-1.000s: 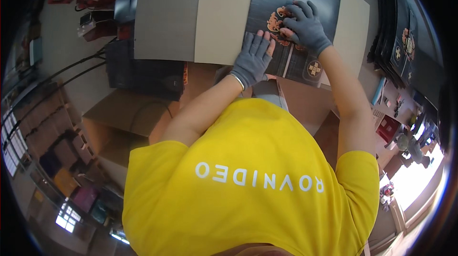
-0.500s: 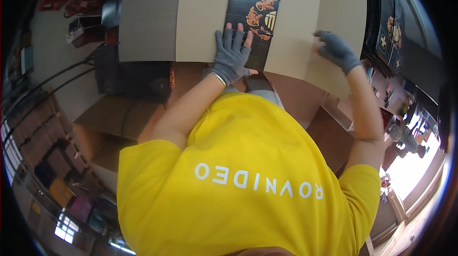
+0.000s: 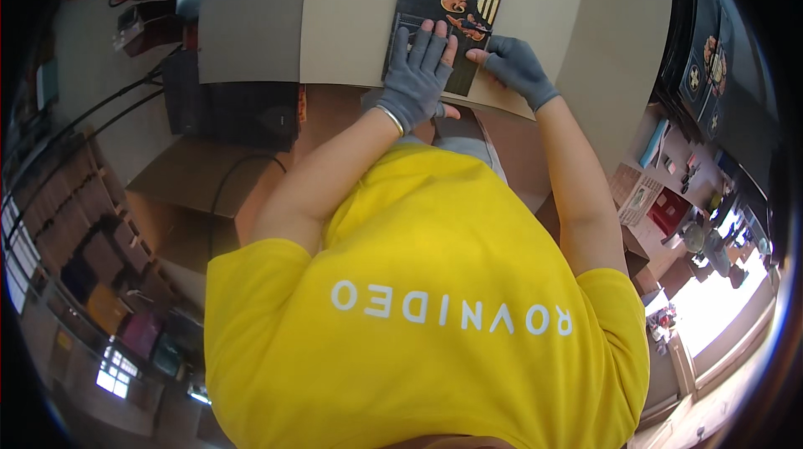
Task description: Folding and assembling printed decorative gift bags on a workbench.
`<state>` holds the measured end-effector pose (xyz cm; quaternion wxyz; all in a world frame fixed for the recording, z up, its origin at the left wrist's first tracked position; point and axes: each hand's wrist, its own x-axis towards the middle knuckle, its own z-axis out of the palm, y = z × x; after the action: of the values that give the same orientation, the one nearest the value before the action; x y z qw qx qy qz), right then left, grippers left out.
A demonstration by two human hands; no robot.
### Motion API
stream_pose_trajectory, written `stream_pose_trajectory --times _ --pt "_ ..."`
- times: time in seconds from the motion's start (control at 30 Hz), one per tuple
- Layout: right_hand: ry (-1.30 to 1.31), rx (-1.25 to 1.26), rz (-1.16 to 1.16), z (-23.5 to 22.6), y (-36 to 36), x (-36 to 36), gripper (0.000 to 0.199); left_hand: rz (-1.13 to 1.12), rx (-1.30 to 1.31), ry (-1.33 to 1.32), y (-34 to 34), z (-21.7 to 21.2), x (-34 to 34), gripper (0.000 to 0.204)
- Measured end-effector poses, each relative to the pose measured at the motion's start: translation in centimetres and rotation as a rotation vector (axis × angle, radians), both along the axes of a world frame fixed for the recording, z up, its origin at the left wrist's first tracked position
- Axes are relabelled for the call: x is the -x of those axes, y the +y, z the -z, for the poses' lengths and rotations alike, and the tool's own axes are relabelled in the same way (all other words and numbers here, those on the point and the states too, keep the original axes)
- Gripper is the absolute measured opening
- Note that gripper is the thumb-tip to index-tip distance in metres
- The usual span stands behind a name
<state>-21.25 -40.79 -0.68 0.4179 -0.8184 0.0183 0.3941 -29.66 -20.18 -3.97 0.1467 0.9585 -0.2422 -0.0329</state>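
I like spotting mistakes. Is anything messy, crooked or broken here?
Nothing stands out. The dark printed sheet with orange figures lies flat on the tan cardboard panel, with the grey-gloved left hand and right hand pressing on it.

Yellow short-sleeved shirt (image 3: 435, 282), grey gloves on both hands.

The right hand (image 3: 517, 68) comes in from the cardboard's edge to the dark printed panel (image 3: 452, 10), apparently beside the left hand (image 3: 418, 73).
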Motion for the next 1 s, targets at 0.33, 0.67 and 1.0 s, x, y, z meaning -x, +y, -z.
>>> stream_pose_trajectory --times 0.33,0.67,1.0 --pt "-0.074 -0.003 -0.067 0.0 0.0 0.4 0.034 -0.009 0.003 -0.044 -0.6 0.8 0.6 0.124" --pt "-0.11 0.016 -0.106 0.1 0.0 0.2 0.034 -0.017 0.06 -0.037 -0.8 1.3 0.5 0.124" --pt "-1.082 0.161 -0.141 -2.5 8.2 -3.7 0.034 -0.011 -0.055 -0.088 -0.9 1.5 0.9 0.11"
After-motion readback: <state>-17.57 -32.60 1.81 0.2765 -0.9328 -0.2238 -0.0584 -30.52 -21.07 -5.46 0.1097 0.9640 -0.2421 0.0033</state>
